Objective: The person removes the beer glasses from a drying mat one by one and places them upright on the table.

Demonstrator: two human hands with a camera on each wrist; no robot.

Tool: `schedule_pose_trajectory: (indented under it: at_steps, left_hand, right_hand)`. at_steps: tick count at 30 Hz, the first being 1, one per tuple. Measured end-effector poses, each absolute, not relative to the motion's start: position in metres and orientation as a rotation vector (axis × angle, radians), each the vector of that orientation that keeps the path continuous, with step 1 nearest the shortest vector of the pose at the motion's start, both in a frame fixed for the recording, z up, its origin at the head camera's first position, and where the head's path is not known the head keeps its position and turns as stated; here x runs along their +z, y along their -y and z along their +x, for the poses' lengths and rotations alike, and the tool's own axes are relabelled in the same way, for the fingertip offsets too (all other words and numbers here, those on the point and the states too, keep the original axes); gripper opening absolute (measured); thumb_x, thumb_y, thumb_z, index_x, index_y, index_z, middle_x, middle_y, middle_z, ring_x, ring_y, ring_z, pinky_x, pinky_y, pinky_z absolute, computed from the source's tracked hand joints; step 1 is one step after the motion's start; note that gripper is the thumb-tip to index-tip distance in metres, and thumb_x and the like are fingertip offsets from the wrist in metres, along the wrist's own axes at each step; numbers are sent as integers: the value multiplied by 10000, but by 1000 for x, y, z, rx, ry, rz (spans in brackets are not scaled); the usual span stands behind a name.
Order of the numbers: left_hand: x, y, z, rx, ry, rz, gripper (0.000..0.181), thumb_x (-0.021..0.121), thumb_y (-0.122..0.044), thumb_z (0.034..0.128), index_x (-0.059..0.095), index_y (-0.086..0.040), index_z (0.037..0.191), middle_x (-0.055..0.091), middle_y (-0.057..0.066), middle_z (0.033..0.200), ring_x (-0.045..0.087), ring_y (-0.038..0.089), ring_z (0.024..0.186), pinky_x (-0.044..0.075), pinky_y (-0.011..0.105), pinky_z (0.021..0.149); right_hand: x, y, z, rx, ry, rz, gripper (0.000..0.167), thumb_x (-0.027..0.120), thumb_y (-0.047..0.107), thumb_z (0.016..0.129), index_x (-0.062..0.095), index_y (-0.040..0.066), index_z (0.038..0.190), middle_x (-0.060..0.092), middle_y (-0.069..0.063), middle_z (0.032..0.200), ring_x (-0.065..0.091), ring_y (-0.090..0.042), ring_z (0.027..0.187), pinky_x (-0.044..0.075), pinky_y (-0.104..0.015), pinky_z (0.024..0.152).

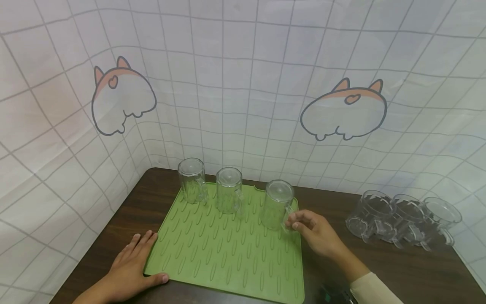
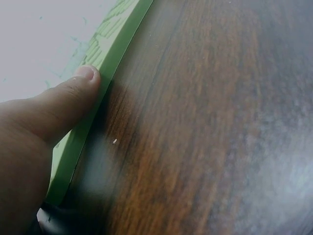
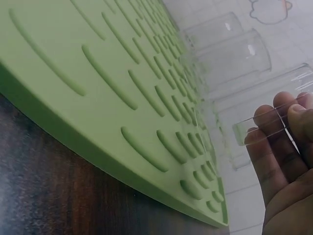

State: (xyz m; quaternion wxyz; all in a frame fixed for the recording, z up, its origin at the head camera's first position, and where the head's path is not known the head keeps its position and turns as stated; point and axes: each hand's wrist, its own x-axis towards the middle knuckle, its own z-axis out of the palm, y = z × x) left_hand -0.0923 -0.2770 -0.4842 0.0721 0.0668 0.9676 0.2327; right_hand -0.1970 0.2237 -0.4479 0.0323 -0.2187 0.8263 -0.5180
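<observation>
On the green ribbed mat [image 1: 228, 253] stand three clear glass mugs, which look bottom-up: the left mug [image 1: 191, 181], the middle mug [image 1: 229, 190] and the right mug [image 1: 279, 207]. My right hand [image 1: 317, 236] pinches the handle of the right mug between thumb and fingers. In the right wrist view those fingers [image 3: 266, 152] curl about the clear handle [image 3: 264, 125]. My left hand [image 1: 129, 268] lies with straight fingers at the mat's near left corner. Its thumb [image 2: 73, 95] rests on the mat's edge in the left wrist view.
Three more clear mugs [image 1: 376, 215] stand close together on the dark wooden table [image 1: 326, 274] at the right, handles toward me. A white gridded cloth [image 1: 235, 84] with cartoon animals rises behind the table and on its left. A small dark object [image 1: 334, 293] lies near my right sleeve.
</observation>
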Motion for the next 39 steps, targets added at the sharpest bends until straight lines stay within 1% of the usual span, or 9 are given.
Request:
schedule_pose_trajectory:
  at_steps: [12,23,28,30,37,39]
  left_hand:
    - [-486,277,-92,701,-2920,208,1257,695,-805,746,232,-29,1619,199,262,1652,98,536,1496,118,720,1108]
    - [-479,274,-91,666,-2936,219,1255,697,-806,743,268,6,1599,230,281,1635,128,561,1477,154,725,1096]
    - [-478,274,-93,622,-2950,239,1252,697,-804,749,276,23,1590,249,297,1622,157,576,1462,189,745,1080]
    - [-478,274,-94,612,-2954,249,1248,699,-799,753,274,26,1588,252,303,1619,166,582,1456,197,751,1074]
    - [-475,272,-94,623,-2925,218,1272,697,-816,733,276,26,1589,242,297,1624,141,570,1469,180,755,1082]
    - [-475,272,-94,605,-2928,219,1272,698,-817,732,281,30,1585,249,306,1618,152,576,1462,192,767,1071]
  right_hand:
    - [-438,-229,-181,-1579,-2560,-734,129,638,47,1006,675,125,1103,738,37,1047,702,-177,987,561,-310,900]
    - [-432,-232,-165,-1599,-2566,-856,147,628,18,1007,669,120,1104,736,38,1039,706,-167,962,566,-297,882]
    - [-429,-231,-158,-1600,-2595,-860,170,630,-11,994,668,123,1092,742,46,1027,712,-155,941,580,-305,849]
    - [-428,-231,-155,-1612,-2585,-863,170,629,-13,994,667,115,1099,742,37,1037,714,-158,954,580,-306,857]
    - [-427,-231,-149,-1645,-2576,-903,173,627,-11,999,674,104,1119,738,15,1055,713,-149,977,578,-296,863]
    - [-427,-231,-147,-1652,-2584,-909,182,629,-18,996,678,109,1117,738,15,1054,713,-142,975,580,-294,855]
